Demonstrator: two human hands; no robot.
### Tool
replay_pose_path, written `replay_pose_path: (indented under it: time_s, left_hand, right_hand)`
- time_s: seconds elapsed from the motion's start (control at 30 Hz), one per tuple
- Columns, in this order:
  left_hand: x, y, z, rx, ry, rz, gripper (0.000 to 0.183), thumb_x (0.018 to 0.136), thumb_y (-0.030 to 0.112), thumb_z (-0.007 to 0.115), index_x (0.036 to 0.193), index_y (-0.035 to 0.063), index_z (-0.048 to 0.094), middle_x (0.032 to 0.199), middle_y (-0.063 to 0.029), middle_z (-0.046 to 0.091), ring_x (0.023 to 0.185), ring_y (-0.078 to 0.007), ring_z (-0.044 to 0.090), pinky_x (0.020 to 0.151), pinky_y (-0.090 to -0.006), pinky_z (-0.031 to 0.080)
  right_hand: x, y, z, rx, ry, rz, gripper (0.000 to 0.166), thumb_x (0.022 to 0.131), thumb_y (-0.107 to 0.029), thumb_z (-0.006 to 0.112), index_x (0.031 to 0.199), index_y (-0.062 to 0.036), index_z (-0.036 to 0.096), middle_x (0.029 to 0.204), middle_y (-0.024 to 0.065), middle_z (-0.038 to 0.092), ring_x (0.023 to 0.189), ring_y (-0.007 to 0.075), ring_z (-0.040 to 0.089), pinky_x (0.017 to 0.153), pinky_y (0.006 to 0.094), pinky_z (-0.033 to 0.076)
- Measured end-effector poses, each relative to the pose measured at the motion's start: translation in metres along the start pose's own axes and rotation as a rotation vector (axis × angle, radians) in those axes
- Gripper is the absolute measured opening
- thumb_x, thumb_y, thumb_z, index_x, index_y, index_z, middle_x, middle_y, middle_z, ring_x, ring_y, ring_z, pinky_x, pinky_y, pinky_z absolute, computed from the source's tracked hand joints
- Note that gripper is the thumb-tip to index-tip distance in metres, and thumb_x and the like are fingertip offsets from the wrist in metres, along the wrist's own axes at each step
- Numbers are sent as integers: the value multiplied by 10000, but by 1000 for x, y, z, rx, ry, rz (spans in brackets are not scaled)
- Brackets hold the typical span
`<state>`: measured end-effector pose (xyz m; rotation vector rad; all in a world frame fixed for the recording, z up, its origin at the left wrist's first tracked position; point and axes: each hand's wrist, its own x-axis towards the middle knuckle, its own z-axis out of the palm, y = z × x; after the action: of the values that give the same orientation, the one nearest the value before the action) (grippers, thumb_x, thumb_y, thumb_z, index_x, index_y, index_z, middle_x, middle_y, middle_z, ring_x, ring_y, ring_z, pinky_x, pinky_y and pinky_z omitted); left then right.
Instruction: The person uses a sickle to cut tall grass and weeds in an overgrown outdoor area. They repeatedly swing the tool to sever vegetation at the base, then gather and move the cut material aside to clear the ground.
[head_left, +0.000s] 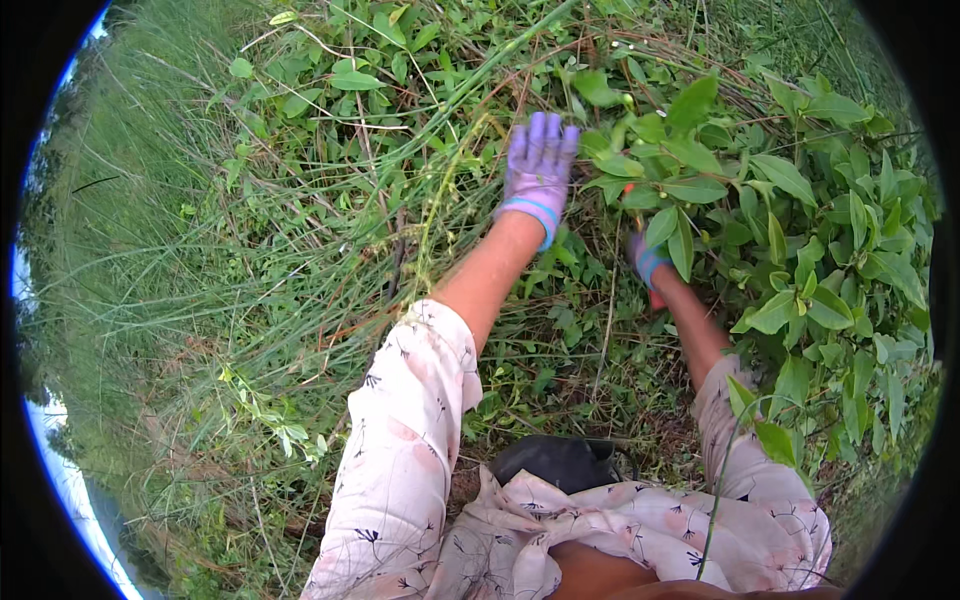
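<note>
My left hand (538, 172), in a purple and pink glove with a blue cuff, lies palm down with its fingers stretched out among low green plants. Nothing shows in its grasp. Farther right and nearer my body, my right hand (645, 253) is in a like glove, blurred and partly hidden behind broad leaves (681, 244). A red end of a handle (657, 300) shows below its wrist, and an orange-red piece (628, 189) shows above it, so the hand appears closed around a tool whose kind I cannot tell.
A dense leafy shrub (832, 300) rises on the right, its leaves overhanging my right arm. Long thin grass stems (360, 247) lean in from the left. Dry twigs and vines (360, 120) tangle ahead. A black boot (555, 461) shows close below my body.
</note>
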<state>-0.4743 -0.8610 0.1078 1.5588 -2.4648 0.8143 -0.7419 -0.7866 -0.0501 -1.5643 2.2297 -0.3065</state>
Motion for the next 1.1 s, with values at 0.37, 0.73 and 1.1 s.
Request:
replay_pose_path:
  time_s: [0.37, 0.73, 1.1]
  left_hand:
    - [-50, -41, 3, -593, -763, -300, 348, 901, 327, 459, 1034, 70, 651, 1061, -152, 645, 969, -311, 631, 800, -435, 504]
    - [-88, -42, -28, -816, -736, -279, 411, 901, 413, 421, 987, 73, 635, 974, -191, 640, 919, -358, 609, 832, -435, 473]
    - [-69, -16, -7, -731, -733, -222, 409, 910, 427, 389, 1054, 129, 629, 1048, -127, 647, 966, -328, 616, 818, -477, 478]
  right_hand:
    - [-71, 90, 24, 112, -233, -81, 215, 878, -236, 447, 947, -63, 555, 794, 105, 551, 678, 249, 496, 624, 375, 418]
    - [-315, 140, 27, -241, -136, 110, 360, 776, -347, 638, 918, -20, 586, 706, 187, 621, 595, 337, 623, 512, 415, 496]
    - [122, -106, -48, -443, 296, -388, 229, 916, -188, 414, 921, -52, 598, 891, 151, 639, 819, 234, 617, 729, 341, 485]
